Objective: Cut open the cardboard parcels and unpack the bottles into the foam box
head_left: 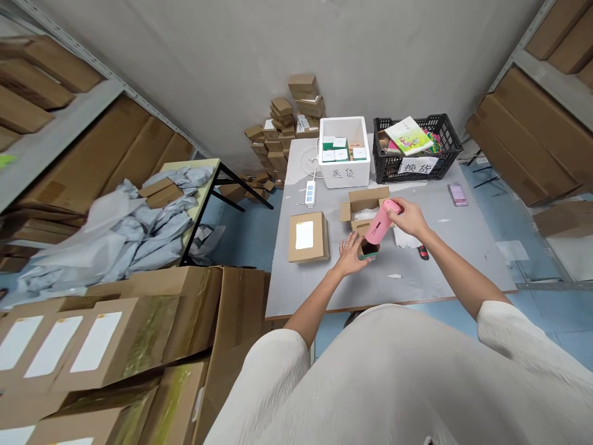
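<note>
A pink cylindrical bottle [378, 226] is tilted over the table, its top end gripped by my right hand [406, 216]. Its lower end is at the mouth of a small green-edged box [369, 249]. My left hand [351, 256] is closed on that small box from the left side. Just behind stands an open cardboard box [369, 199] with white material inside. A closed cardboard box [308, 237] with a white label lies to the left. White paper [406, 239] and a small red and black object [423, 252] are beside the bottle on the right.
On the grey table [445, 232], a white foam box [345, 173] holds small boxes, beside a black crate [418, 167] with books. A power strip [310, 193] lies left. Stacked cartons [241, 309] stand near the table's left edge; shelves flank both sides.
</note>
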{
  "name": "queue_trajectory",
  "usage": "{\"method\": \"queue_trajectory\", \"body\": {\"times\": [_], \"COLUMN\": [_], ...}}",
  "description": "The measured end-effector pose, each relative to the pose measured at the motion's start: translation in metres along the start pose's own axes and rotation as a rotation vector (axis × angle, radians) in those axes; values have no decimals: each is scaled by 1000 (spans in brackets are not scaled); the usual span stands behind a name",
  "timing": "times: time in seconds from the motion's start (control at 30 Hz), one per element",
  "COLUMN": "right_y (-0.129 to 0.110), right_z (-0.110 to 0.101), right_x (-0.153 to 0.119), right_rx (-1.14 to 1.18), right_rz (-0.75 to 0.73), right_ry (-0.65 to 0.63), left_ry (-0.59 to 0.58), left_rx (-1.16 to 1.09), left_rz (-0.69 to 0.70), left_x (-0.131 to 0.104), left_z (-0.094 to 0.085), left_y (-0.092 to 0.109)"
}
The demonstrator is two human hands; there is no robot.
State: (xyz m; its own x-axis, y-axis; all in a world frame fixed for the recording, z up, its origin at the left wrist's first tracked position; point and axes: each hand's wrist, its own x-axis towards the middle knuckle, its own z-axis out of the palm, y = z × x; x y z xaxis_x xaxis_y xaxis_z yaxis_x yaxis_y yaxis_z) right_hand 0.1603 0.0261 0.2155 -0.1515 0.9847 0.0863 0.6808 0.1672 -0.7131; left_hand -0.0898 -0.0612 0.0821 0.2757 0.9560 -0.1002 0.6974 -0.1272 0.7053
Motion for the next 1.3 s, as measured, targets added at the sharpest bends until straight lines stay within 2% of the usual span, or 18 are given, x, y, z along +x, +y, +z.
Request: {"method": "queue_trajectory", "body": {"times": [0.17,0.27,0.37,0.43,0.53,0.67,0.73,0.8,0.87,0.97,1.03,1.17,1.3], "right_y": [-2,-7,-7,-5,-1,-2,-5,-8,-9,-9,-8,-8,-5], "right_z": [-4,-1,6,12,20,29,33,36,38,39,41,49,58], "right_x": [4,7,10,11,10,4,-1,-5,-8,-8,-7,-5,-5], "right_rx": [67,132,217,301,529,819,858,866,886,907,883,822,804], "right_rz": [1,-22,-19,7,73,165,215,249,256,245,257,330,371], "right_ry": [-15,-41,-54,-52,-81,-293,-392,-453,-464,-389,-298,-142,-99], "left_ry": [217,161,131,149,159,-14,-88,-110,-130,-138,-38,233,307], "left_rx": [-188,-342,-368,-410,-635,-1007,-1096,-1135,-1153,-1110,-998,-652,-469], "left_rz": [43,55,-26,-67,-53,-102,-142,-154,-146,-146,-151,-175,-221], "left_x": [6,14,16,15,14,13,12,10,8,6,5,3,5], "left_z": [-26,-36,-35,-31,-25,-20,-20,-20,-21,-22,-22,-22,-23], "left_y": [31,57,75,78,74,69,69,70,69,67,67,75,81]}}
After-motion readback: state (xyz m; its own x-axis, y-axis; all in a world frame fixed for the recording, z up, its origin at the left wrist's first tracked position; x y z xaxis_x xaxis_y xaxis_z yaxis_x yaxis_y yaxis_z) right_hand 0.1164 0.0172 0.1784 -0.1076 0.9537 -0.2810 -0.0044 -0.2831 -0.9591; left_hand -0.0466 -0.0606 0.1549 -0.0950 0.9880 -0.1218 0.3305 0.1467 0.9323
